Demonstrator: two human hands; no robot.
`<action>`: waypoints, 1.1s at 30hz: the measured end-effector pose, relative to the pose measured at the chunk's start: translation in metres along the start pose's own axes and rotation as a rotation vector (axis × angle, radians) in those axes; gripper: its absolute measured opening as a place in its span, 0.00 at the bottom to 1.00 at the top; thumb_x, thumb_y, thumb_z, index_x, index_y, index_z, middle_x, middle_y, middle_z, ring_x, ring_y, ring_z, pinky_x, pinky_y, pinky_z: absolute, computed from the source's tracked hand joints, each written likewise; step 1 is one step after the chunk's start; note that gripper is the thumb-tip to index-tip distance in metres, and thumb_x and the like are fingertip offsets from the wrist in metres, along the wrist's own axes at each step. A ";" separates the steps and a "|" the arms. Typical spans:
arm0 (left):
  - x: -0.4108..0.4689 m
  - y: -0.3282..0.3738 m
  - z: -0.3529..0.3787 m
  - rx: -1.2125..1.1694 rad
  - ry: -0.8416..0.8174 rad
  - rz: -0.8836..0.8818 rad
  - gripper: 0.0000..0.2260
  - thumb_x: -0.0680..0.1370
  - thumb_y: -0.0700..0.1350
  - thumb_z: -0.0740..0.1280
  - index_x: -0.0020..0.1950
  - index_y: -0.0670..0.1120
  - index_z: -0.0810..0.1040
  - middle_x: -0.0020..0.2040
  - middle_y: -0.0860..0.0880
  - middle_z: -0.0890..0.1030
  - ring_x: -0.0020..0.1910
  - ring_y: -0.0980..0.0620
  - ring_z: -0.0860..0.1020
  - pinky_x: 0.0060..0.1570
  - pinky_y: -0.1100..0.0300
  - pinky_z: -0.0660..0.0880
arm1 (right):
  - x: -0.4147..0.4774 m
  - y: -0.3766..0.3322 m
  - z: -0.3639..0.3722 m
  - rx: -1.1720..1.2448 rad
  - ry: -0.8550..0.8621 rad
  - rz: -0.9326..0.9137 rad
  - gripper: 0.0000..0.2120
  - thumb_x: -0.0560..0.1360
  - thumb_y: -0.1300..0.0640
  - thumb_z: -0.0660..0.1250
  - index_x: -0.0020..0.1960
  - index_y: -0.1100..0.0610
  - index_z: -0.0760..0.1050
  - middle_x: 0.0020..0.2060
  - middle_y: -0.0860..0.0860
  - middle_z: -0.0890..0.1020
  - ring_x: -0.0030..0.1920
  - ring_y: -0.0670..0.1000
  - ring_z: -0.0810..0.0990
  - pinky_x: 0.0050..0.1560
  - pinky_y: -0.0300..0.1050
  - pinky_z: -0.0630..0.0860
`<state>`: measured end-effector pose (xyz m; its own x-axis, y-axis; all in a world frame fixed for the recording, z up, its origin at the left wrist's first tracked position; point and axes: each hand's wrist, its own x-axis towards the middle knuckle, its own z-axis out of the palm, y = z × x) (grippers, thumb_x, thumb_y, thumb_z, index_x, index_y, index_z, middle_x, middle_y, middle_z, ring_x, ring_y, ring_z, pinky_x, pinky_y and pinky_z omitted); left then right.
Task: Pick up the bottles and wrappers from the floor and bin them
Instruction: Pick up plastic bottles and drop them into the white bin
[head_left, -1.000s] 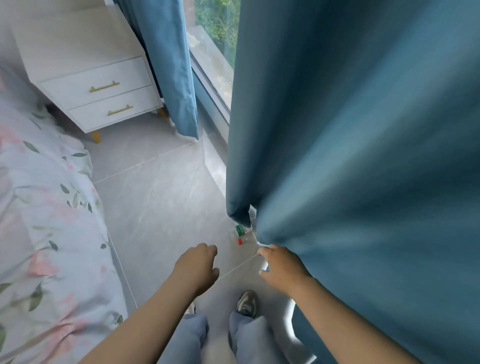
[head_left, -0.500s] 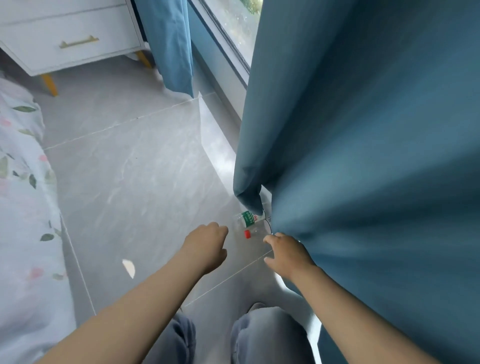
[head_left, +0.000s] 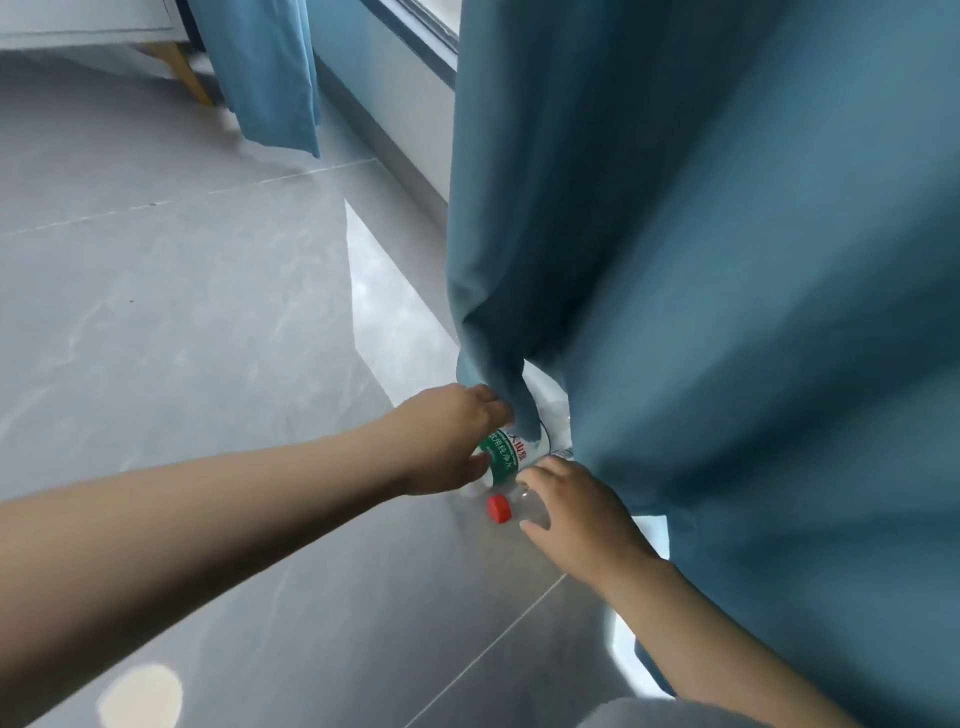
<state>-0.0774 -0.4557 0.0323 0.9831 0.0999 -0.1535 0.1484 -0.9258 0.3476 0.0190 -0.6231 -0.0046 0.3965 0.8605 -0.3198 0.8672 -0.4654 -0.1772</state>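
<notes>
Two clear plastic bottles lie on the grey floor at the hem of the blue curtain (head_left: 701, 312). The farther one is a green-labelled bottle (head_left: 506, 457); my left hand (head_left: 447, 441) grips it, fingers above and thumb below. The nearer one is a red-capped bottle (head_left: 500, 508), cap pointing left. My right hand (head_left: 576, 514) curls round its clear body just behind the cap. The curtain hides the far ends of both bottles.
The big curtain hangs close on the right and brushes my right arm. A second curtain panel (head_left: 270, 78) and a low window wall (head_left: 384, 98) stand at the back. A nightstand leg (head_left: 179, 73) shows top left. Grey floor tiles (head_left: 182, 312) stretch left.
I have bent much lower and closer. Both hands moved forward from short of the bottles onto them: the left took the green-labelled bottle, the right closed round the red-capped one.
</notes>
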 end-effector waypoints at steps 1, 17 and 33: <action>0.002 0.002 0.006 0.022 0.001 0.024 0.22 0.77 0.47 0.63 0.71 0.50 0.68 0.67 0.50 0.72 0.61 0.47 0.74 0.60 0.55 0.73 | 0.000 0.004 0.008 0.013 0.028 0.010 0.17 0.74 0.51 0.67 0.62 0.53 0.73 0.61 0.48 0.74 0.62 0.51 0.73 0.59 0.42 0.71; 0.049 0.008 0.040 0.397 -0.020 0.049 0.23 0.72 0.43 0.64 0.68 0.47 0.71 0.64 0.46 0.74 0.63 0.42 0.72 0.64 0.49 0.67 | -0.007 0.023 0.055 0.126 0.130 0.017 0.25 0.70 0.58 0.70 0.67 0.56 0.71 0.70 0.53 0.67 0.72 0.55 0.62 0.70 0.45 0.64; 0.056 -0.019 0.070 0.168 -0.200 -0.239 0.28 0.74 0.58 0.67 0.68 0.44 0.66 0.61 0.43 0.74 0.57 0.43 0.76 0.53 0.52 0.74 | 0.005 0.033 0.081 0.072 0.227 0.030 0.23 0.59 0.60 0.75 0.54 0.53 0.79 0.63 0.55 0.72 0.67 0.59 0.68 0.63 0.53 0.74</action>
<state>-0.0328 -0.4578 -0.0481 0.8799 0.2629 -0.3959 0.3354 -0.9337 0.1255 0.0250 -0.6505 -0.0872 0.4868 0.8666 -0.1099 0.8333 -0.4984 -0.2390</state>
